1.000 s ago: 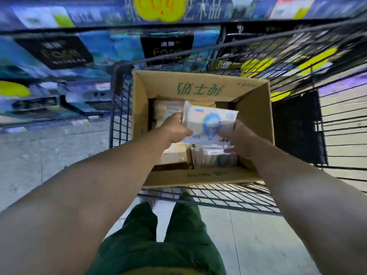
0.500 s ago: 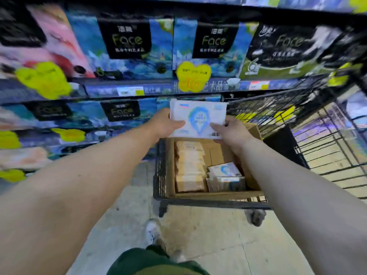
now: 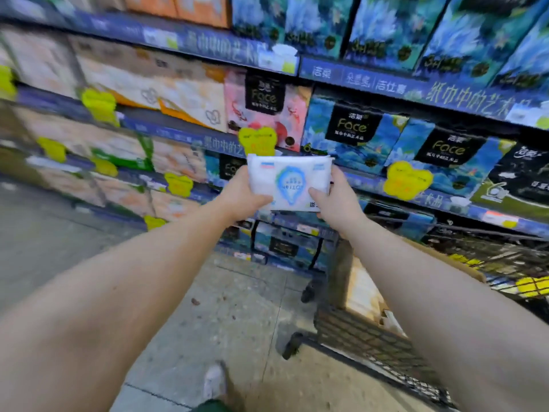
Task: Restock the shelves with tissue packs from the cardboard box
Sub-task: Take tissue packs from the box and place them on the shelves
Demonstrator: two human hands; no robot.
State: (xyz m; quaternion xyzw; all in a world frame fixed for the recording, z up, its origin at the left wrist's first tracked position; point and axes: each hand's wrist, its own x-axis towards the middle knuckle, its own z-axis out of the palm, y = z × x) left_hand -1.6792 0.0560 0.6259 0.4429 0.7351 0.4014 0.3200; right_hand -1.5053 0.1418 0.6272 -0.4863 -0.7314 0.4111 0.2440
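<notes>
I hold a white tissue pack [image 3: 289,182] with a blue emblem out in front of me at arm's length, before the shelves [image 3: 208,141]. My left hand [image 3: 240,194] grips its left edge and my right hand [image 3: 335,200] grips its right edge, thumbs on the front face. The cardboard box [image 3: 359,286] sits low at the right inside a black wire cart [image 3: 365,337]; my right forearm hides most of it.
Several blue shelf rails carry large tissue bundles: black-and-blue "Face" packs [image 3: 353,129] at the right, a pink one [image 3: 266,108] in the middle, orange-white ones [image 3: 154,81] at the left. Yellow price tags [image 3: 407,179] hang along the rails. Grey floor [image 3: 231,316] and my shoe [image 3: 214,382] lie below.
Both hands lifted the pack out of the box and carried it up and left toward the shelves. My view swung from the cart up to the shelving; the cart now lies low right.
</notes>
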